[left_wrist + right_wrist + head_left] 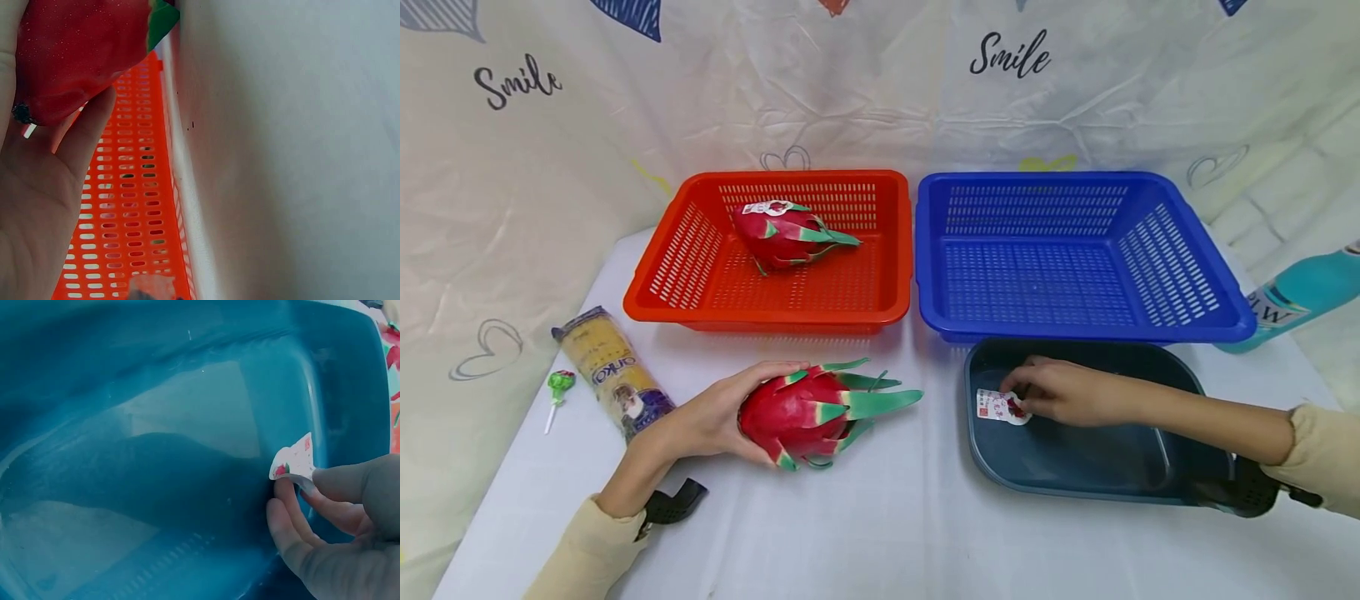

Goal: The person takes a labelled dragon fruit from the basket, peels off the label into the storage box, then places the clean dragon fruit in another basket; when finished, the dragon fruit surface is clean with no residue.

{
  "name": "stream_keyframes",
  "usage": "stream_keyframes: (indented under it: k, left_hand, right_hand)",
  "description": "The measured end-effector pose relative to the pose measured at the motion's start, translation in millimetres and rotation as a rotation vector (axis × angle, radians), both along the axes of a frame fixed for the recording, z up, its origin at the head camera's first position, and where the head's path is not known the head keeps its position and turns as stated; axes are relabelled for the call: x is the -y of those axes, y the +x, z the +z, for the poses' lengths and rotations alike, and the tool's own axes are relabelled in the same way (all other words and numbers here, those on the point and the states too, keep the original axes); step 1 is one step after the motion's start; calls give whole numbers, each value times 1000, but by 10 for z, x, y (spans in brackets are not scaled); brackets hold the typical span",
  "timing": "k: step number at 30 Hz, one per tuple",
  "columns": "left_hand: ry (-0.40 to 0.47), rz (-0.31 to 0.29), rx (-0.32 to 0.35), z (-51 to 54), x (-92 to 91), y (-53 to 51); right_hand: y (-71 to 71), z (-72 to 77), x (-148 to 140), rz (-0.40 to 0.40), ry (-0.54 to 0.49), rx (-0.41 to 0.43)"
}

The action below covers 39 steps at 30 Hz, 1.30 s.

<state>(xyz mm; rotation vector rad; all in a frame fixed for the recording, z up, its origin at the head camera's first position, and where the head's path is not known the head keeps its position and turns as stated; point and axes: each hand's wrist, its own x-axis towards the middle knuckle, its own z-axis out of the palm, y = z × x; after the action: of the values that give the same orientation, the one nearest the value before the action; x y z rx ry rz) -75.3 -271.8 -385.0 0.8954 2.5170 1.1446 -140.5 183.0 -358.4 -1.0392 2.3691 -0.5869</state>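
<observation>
On the white table my left hand (711, 417) grips a red dragon fruit (797, 414) with green leaf tips, its fingers curled round the blunt end. The left wrist view shows that fruit (81, 50) against the palm of the left hand (44, 206). Inside the dark teal tub (1075, 483), my right hand (1063, 390) pinches a small white sticker with a red print (996, 405). In the right wrist view the sticker (297, 459) is between thumb and fingers of the right hand (344, 519), near the tub's end wall.
A red basket (767, 317) holds another dragon fruit (782, 237). Beside it stands a blue basket (1082, 331), with a teal bottle (1307, 287) at its right. A yellow packet (613, 367) and a green lollipop (560, 383) lie at the left.
</observation>
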Motion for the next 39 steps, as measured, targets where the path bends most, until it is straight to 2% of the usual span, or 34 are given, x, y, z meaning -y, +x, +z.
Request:
stream_keyframes:
  k: [7,11,14,22,28,39]
  left_hand:
    - [6,-7,-14,2,-3,3]
    - [8,-6,-12,3,-1,3]
    - [12,-8,-7,-3,1,2]
    - [26,-14,8,2,-4,-5]
    - [25,-12,5,0,5,7]
    - [10,7,28,14,-4,14]
  right_hand:
    - [5,48,-70,4,0,61]
    - [-27,58,-111,-20,-41,146]
    - [-29,57,-141,-38,-73,179]
    - [67,73,-172,8,-79,-1]
    - [74,63,-212,14,-59,-149]
    - [173,312,-371,-33,-250,-356]
